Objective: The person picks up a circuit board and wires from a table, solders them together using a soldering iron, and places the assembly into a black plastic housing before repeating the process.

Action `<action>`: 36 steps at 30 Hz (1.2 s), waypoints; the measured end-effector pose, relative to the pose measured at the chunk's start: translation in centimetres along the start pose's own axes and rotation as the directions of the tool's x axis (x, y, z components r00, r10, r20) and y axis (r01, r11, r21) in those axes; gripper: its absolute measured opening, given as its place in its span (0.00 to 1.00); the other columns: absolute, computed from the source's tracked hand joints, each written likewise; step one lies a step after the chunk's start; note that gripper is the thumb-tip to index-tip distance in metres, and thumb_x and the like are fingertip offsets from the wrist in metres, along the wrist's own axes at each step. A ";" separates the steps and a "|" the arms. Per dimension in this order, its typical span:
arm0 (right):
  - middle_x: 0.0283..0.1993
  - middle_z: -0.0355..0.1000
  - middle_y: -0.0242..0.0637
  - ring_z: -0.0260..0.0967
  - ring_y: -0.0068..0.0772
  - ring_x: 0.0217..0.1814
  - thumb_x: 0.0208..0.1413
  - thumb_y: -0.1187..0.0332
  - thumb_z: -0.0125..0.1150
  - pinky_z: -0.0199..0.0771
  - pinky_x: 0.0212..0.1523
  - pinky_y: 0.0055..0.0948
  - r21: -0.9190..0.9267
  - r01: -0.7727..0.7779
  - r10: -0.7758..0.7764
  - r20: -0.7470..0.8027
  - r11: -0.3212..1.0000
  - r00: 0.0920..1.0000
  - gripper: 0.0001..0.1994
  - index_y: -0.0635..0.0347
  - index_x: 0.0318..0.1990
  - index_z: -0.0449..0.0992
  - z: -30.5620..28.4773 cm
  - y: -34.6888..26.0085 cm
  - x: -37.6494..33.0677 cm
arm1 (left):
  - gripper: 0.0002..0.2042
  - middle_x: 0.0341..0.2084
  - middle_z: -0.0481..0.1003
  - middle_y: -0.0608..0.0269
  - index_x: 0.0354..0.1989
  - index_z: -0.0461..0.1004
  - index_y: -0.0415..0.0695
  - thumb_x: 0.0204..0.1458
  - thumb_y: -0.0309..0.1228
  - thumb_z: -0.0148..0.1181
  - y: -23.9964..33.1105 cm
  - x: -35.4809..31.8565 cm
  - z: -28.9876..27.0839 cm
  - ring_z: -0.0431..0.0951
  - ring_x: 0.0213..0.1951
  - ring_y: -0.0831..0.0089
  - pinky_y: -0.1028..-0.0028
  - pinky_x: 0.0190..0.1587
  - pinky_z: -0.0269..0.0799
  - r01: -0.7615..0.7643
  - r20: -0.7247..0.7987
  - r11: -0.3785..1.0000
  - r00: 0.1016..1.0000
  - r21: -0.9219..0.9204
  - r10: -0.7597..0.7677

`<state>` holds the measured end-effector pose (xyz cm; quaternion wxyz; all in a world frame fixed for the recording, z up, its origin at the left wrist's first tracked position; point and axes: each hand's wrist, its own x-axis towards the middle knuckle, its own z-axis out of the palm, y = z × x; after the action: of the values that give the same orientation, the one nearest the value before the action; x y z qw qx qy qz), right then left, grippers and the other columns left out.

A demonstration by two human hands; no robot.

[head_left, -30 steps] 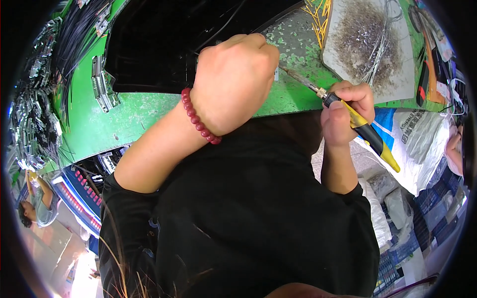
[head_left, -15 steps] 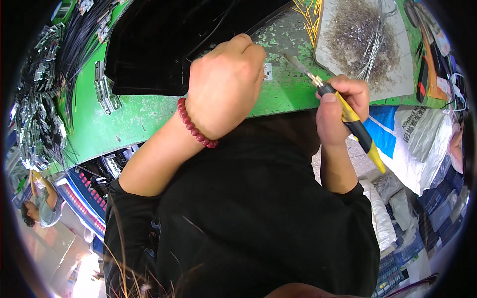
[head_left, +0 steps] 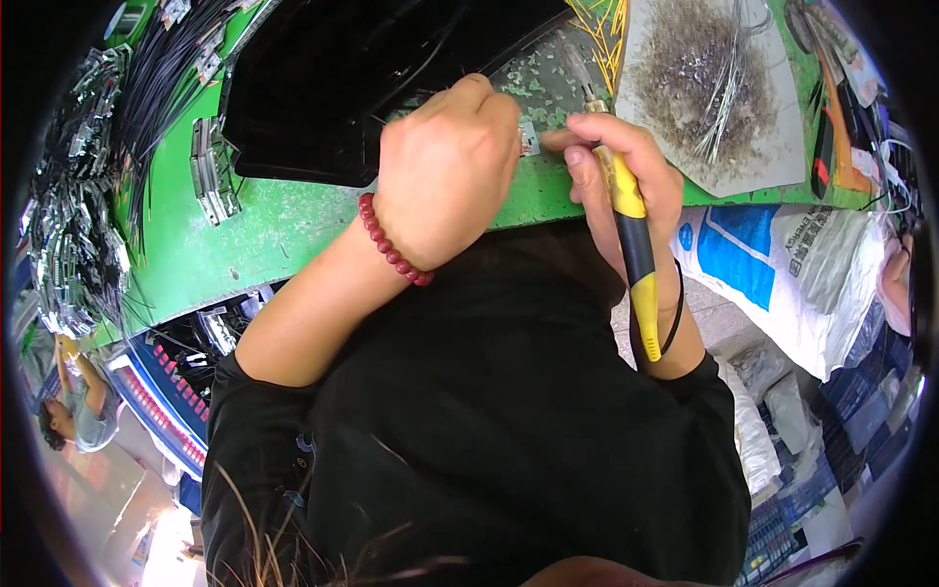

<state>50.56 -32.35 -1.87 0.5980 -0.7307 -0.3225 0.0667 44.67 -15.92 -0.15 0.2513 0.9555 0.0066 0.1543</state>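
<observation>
1. Head view: the bench (head_left: pixel 245 235) has a green top, scratched and worn pale in places, and its front edge bends with the lens.
2. The right hand (head_left: pixel 626 176) is closed around an iron (head_left: pixel 631 245), a thin tool with a yellow and black grip. The metal tip end points up and away from the person, and the black cable end lies along the forearm.
3. The left hand (head_left: pixel 445 171) is closed in a loose fist, the back of it turned to the camera. What its fingers hold I cannot tell. A bracelet (head_left: pixel 391 245) of round dark red beads sits on the wrist.
4. A small grey part (head_left: pixel 529 139) lies on the bench between the two hands, touching or just beside the left fingertips and near the right forefinger.
5. A black tray (head_left: pixel 323 88), smooth and shiny, lies behind the left hand.
6. A pale mat (head_left: pixel 714 88) with a dark burnt stain and thin silver wires lies right of the iron tip.
7. Bundles of black cables (head_left: pixel 147 88) with metal ends lie at the far left.
8. A white woven sack (head_left: pixel 792 264) with blue printed panels stands below the bench edge, on the right.
</observation>
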 end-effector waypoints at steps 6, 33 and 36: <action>0.28 0.74 0.36 0.73 0.31 0.25 0.48 0.81 0.62 0.70 0.25 0.24 -0.171 0.172 -0.167 0.041 0.970 0.985 0.15 0.56 0.43 0.74 1.2 0.4 0.5 | 0.05 0.25 0.71 0.60 0.24 0.70 0.41 0.44 0.25 0.61 0.0 -0.1 -0.1 0.75 0.25 0.59 0.66 0.25 0.71 0.028 0.031 1.000 0.999 0.006 -0.028; 0.28 0.75 0.36 0.72 0.32 0.23 0.47 0.82 0.62 0.69 0.24 0.24 -0.255 0.215 -0.221 0.003 0.943 0.975 0.14 0.58 0.42 0.74 1.6 0.4 0.8 | 0.04 0.23 0.72 0.57 0.22 0.71 0.39 0.44 0.23 0.60 -0.5 0.2 -0.1 0.74 0.24 0.57 0.65 0.26 0.71 0.086 0.063 0.991 0.995 -0.107 -0.079; 0.29 0.75 0.36 0.72 0.33 0.23 0.47 0.82 0.62 0.69 0.24 0.24 -0.295 0.198 -0.201 0.022 0.935 0.979 0.14 0.58 0.42 0.74 1.4 0.2 0.7 | 0.04 0.24 0.71 0.58 0.23 0.71 0.40 0.44 0.23 0.60 -0.4 0.0 0.1 0.74 0.24 0.58 0.66 0.25 0.71 0.073 0.025 0.992 0.997 -0.100 -0.071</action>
<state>50.51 -30.85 -2.29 0.4872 -0.7755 -0.3987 -0.0464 44.72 -15.64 -0.46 0.3046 0.9424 0.0305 0.1350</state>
